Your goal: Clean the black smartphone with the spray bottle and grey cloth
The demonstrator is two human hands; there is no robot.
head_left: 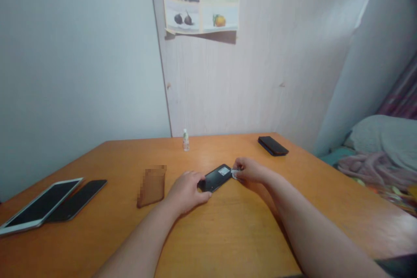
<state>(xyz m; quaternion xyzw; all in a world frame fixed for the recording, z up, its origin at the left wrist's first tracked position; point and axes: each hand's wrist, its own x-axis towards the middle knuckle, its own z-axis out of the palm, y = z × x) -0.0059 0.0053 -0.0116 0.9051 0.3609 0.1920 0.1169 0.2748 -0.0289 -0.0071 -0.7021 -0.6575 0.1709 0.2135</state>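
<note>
Near the middle of the table lies a slim black phone-like device (213, 180) with a white label at its far right end. My left hand (189, 191) grips its near left end, thumb on the near edge and fingers on the far side. At the opposite end, my right hand (246, 170) is closed in a pinch on a small white wipe (235, 174), which touches or nearly touches the device's corner. I cannot tell for certain whether the wipe is cloth or tissue. The right fingertips are partly hidden.
Left of my hands lies a flat brown item (152, 187), partly pixelated. A white-framed tablet (42, 204) and a dark slab (78, 202) lie farther left. A small clear bottle (186, 141) stands at the back, and a black case (273, 146) lies back right.
</note>
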